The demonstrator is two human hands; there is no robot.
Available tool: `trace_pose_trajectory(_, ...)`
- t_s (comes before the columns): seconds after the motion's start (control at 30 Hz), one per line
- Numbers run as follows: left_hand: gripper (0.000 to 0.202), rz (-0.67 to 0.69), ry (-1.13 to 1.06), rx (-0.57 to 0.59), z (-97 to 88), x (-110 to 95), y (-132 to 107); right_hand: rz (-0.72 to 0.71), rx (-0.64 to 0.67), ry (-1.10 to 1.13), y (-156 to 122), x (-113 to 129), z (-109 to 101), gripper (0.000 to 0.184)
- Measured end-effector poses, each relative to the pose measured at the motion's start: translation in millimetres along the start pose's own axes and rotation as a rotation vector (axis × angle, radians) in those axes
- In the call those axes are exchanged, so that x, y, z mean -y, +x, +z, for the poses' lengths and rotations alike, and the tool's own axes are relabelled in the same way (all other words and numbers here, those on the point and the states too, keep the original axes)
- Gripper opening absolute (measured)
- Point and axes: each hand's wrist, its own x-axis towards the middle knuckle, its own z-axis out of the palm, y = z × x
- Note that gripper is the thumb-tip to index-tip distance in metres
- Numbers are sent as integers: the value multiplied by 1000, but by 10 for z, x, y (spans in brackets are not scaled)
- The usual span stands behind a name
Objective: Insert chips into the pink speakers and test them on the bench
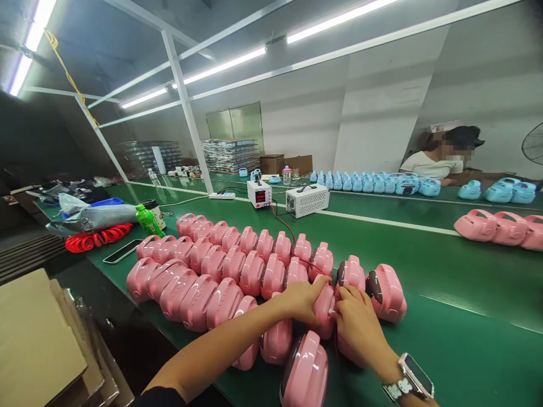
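Several glossy pink plastic casings with carry handles stand in rows on the green table. My left hand (303, 299) is closed around one pink casing (324, 311), fingers on its side and thumb over its top. Against the same casing's right side, my right hand (360, 322) is pinched on a small white-tipped cable end (332, 312), mostly hidden by the fingers. A thin red-and-black cable (303, 261) runs over the casings towards my hands. Close in front lies another pink casing (306, 370) with a dark front panel; one more (387, 293) stands beyond my right hand.
A white power supply (259, 194) with red digits and a white metal box (307, 200) stand behind the rows. Left are a phone (123, 251), a green bottle (148, 220) and red rings (97, 237). Blue casings (368, 183) line the far side, near a seated person (436, 161).
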Motion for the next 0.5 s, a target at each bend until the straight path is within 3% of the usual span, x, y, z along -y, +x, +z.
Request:
trace_pose_trajectory(0.27, 96, -28, 25, -69, 48, -14, 2, -30, -46, -35, -19, -20, 9, 25)
trace_pose_trajectory(0.5, 96, -49, 28, -79, 3, -82, -11, -110, -68, -202, -134, 4, -76, 27)
